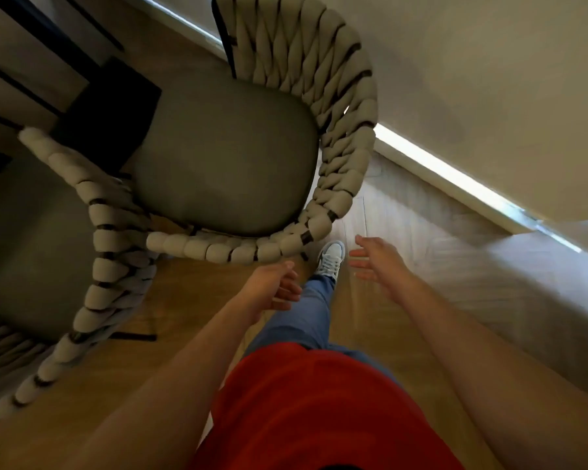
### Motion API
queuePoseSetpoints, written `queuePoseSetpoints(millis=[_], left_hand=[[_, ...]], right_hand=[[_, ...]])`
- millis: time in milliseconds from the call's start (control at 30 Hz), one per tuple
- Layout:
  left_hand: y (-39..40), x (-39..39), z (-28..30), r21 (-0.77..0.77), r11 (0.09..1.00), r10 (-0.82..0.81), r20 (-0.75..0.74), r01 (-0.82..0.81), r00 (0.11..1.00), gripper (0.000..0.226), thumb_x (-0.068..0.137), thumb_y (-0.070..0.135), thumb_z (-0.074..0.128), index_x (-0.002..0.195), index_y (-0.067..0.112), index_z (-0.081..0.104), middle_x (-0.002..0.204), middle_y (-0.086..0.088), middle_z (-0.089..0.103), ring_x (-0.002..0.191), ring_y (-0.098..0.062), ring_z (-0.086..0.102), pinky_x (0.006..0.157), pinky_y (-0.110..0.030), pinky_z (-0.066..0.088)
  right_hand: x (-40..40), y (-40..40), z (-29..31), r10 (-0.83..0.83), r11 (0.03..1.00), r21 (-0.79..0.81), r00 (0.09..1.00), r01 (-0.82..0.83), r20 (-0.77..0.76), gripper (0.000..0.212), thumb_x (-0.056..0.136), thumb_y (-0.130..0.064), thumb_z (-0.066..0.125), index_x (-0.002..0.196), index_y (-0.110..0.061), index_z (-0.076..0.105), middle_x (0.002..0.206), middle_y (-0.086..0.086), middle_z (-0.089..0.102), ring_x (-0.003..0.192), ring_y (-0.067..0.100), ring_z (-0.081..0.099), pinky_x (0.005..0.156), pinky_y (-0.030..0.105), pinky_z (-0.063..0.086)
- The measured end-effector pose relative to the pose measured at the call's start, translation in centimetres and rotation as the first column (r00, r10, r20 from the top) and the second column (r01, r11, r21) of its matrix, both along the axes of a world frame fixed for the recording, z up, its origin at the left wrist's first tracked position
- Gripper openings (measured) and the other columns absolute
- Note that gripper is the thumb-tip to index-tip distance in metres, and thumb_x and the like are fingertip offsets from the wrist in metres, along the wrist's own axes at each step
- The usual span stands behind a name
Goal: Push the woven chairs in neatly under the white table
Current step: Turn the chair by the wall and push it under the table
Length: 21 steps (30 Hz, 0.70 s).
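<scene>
Just near the woven chair's (238,157) braided backrest, the left hand (274,288) hangs loosely curled, touching nothing; right hand (375,261), fingers spread, is likewise empty.

Wood floor (370,330) apparently bears two woven chairs (286,137).

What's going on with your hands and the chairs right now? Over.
Left hand and right hand open, empty, off the near woven chair. Second woven chair beside it, left. Own shoe by the chair's back.

Single head view, steeply downward, close above woven chair (224,164), floor (404,232).
</scene>
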<state>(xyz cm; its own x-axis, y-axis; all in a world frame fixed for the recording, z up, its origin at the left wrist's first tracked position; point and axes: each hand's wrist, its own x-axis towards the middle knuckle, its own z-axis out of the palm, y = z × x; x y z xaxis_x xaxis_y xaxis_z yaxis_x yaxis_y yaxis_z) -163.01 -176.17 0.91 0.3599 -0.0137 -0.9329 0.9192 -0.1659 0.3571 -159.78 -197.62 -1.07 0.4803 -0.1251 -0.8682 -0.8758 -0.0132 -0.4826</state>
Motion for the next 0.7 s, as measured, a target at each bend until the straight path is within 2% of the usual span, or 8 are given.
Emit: queuePoseSetpoints(millis=[200,300,433,567,700], left_hand=[[-0.9,2.9,-0.4,0.043,0.991,0.133,-0.12,-0.129,0.984,0.043,0.1,0.043,0.046,0.105,0.004,0.066,0.094,-0.015,0.073,0.087,-0.028,0.07,0.079,-0.042,0.056],[-1.9,3.4,-0.1,0.086,0.982,0.179,-0.149,-0.167,0.973,0.043,0.099,0.043,0.047,0.104,0.004,0.066,0.095,-0.016,0.073,0.085,-0.027,0.069,0.072,-0.036,0.055],[-3.0,3.8,-0.2,0.164,0.939,0.328,-0.165,-0.302,0.93,0.045,0.096,0.043,0.053,0.101,0.0,0.067,0.093,-0.018,0.073,0.084,-0.028,0.07,0.071,-0.035,0.053],[-5.0,3.9,-0.4,0.289,0.837,0.511,-0.11,-0.465,0.852,0.046,0.095,0.04,0.054,0.097,-0.004,0.067,0.09,-0.023,0.072,0.076,-0.03,0.068,0.073,-0.041,0.054],[-7.8,4.6,-0.5,0.424,0.65,0.691,0.015,-0.631,0.722,0.047,0.095,0.039,0.055,0.097,-0.007,0.064,0.079,-0.023,0.068,0.068,-0.03,0.065,0.065,-0.039,0.053]], right_hand=[[9.8,-2.4,-0.1,0.167,0.985,-0.044,0.986,-0.168,-0.018,0.042,0.095,-0.042,0.056,0.128,-0.017,0.047,0.116,0.009,0.061,0.099,0.023,0.064,0.077,0.035,0.056],[13.3,-2.6,-0.4,0.198,0.979,-0.027,0.979,-0.2,-0.049,0.054,0.095,-0.042,0.057,0.139,-0.017,0.039,0.128,0.013,0.054,0.108,0.029,0.061,0.075,0.034,0.055],[17.2,-3.6,-1.7,0.278,0.959,-0.034,0.959,-0.28,-0.058,0.063,0.094,-0.042,0.058,0.146,-0.018,0.031,0.138,0.012,0.05,0.114,0.032,0.057,0.088,0.043,0.054],[21.7,-4.8,-2.7,0.357,0.934,0.02,0.93,-0.356,-0.083,0.062,0.092,-0.044,0.059,0.143,-0.017,0.037,0.135,0.009,0.055,0.107,0.026,0.062,0.092,0.046,0.053],[26.1,-5.4,-2.9,0.436,0.898,0.112,0.893,-0.425,-0.11,0.066,0.089,-0.044,0.063,0.144,-0.016,0.038,0.133,0.008,0.055,0.106,0.025,0.062,0.086,0.043,0.055]])
